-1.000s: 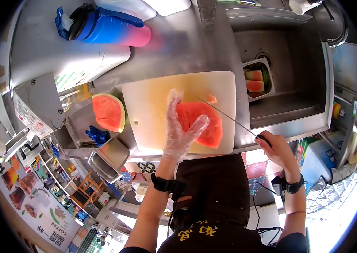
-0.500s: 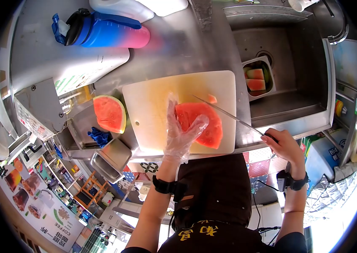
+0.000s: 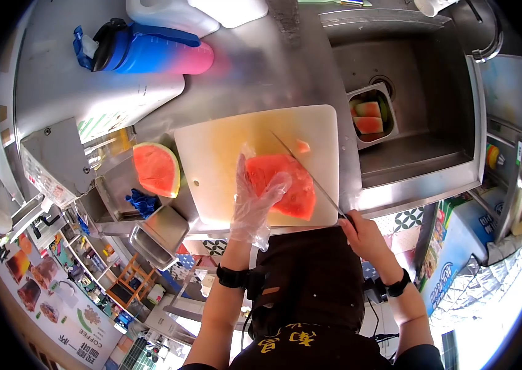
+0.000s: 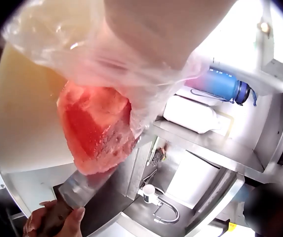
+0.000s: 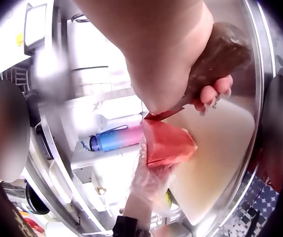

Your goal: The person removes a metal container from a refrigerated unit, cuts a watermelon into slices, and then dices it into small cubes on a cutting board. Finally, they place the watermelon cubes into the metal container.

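Note:
A peeled chunk of red watermelon [image 3: 290, 194] lies on the pale cutting board [image 3: 205, 154]. My left hand [image 3: 248, 206], in a clear plastic glove, holds it from the left, fingers along its side and thumb across the top. In my right hand [image 3: 367, 239] is a long knife [image 3: 326, 196], gripped by its dark handle. The blade slants along the chunk's right side, its tip reaching past the far edge. From the left wrist view, the blade [image 4: 82, 190] is right at the chunk's end. A small watermelon scrap [image 3: 303, 146] lies beyond the blade.
A watermelon wedge with rind [image 3: 157, 169] sits left of the board, near a blue cloth [image 3: 142, 202] and a metal pan [image 3: 161, 237]. On the right, a sink [image 3: 421, 80] holds a metal container [image 3: 392, 105] of watermelon pieces. A blue-pink bottle [image 3: 156, 52] lies at the back left.
My right hand has moved left and toward the body, bringing the knife from farther right to the chunk's right side. The left hand has stayed on the chunk.

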{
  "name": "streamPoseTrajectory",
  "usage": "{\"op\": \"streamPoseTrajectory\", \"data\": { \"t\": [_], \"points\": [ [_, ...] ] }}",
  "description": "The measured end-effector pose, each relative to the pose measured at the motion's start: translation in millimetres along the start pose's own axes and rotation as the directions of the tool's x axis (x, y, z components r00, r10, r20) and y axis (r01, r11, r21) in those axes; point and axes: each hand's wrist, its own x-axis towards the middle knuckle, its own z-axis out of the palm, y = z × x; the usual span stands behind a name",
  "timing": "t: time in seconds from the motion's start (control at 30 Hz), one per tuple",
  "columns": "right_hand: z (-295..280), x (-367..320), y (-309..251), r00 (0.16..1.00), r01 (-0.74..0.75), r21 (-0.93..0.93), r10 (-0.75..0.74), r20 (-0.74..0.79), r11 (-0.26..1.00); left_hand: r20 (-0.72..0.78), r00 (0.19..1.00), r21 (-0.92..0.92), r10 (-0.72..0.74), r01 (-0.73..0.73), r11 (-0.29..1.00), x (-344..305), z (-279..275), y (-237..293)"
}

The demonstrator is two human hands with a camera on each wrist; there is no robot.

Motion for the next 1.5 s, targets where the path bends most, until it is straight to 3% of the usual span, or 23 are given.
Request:
{"op": "streamPoseTrajectory", "data": {
  "t": [0.13,0.23,0.33,0.37,0.43,0.5,0.57,0.67,0.97,1.03,1.13,1.23,1.27,1.3,1.37,1.4,1.47,1.5],
  "points": [
    [8,-10,-32,0.994,0.111,-0.049,-0.111,-0.001,0.993,0.077,0.993,0.019,0.092,-0.094,0.995,-8,-48,-27],
    [18,-16,-38,0.984,0.173,-0.118,-0.166,0.064,0.978,-0.181,0.98,-0.244,-0.086,0.04,0.969,-19,-87,-61],
    [28,-15,-37,0.968,0.247,-0.178,-0.249,0.014,0.952,-0.093,0.992,-0.459,0.085,-0.119,0.88,-32,-105,-80],
    [29,-13,-35,0.969,0.241,-0.143,-0.246,-0.022,0.96,-0.107,0.994,-0.587,-0.002,-0.061,0.807,-28,-114,-87],
    [32,-11,-26,0.973,0.211,-0.13,-0.221,-0.061,0.969,-0.04,0.99,-0.101,0.132,-0.135,0.986,-29,-120,-76],
    [32,-12,-20,0.981,0.171,-0.112,-0.181,-0.077,0.979,-0.027,0.991,0.021,0.132,-0.131,0.991,-30,-120,-67],
    [37,-14,-18,0.974,0.192,-0.107,-0.203,-0.104,0.976,-0.095,0.995,-0.265,0.023,-0.048,0.963,-24,-114,-58],
    [53,-15,-11,0.962,0.234,-0.169,-0.253,-0.101,0.957,0.071,0.997,-0.52,0.002,0.035,0.854,-23,-121,-58],
    [88,-17,-8,0.918,0.343,-0.223,-0.376,-0.128,0.913,-0.023,0.997,-0.2,0.071,-0.074,0.977,-52,-59,-33],
    [91,-18,-5,0.91,0.348,-0.228,-0.386,-0.15,0.909,-0.056,0.998,-0.396,-0.04,0.014,0.918,-50,-56,-35],
    [95,-20,-4,0.918,0.33,-0.225,-0.367,-0.151,0.917,-0.098,0.995,-0.3,0.03,-0.058,0.952,-51,-64,-55],
    [99,-14,-11,0.93,0.282,-0.3,-0.336,-0.148,0.912,-0.17,0.985,-0.376,-0.001,-0.064,0.924,-52,-66,-64],
    [100,-10,-15,0.94,0.26,-0.278,-0.309,-0.148,0.925,-0.18,0.962,0.122,0.207,-0.187,0.975,-52,-76,-73],
    [102,-3,-20,0.948,0.238,-0.256,-0.281,-0.147,0.937,-0.087,0.917,0.585,0.388,-0.269,0.766,-52,-92,-87],
    [102,11,-27,0.961,0.181,-0.218,-0.219,-0.166,0.959,-0.114,0.897,0.613,0.428,-0.276,0.74,-52,-93,-92],
    [102,18,-28,0.965,0.149,-0.2,-0.186,-0.185,0.969,-0.257,0.927,0.191,0.274,-0.23,0.954,-51,-80,-88],
    [101,21,-27,0.959,0.131,-0.143,-0.162,-0.232,0.981,-0.245,0.923,0.115,0.298,-0.278,0.954,-52,-83,-94],
    [97,21,-26,0.949,0.149,-0.109,-0.173,-0.263,0.983,-0.093,0.872,0.476,0.481,-0.385,0.791,-50,-99,-108]
  ]
}}
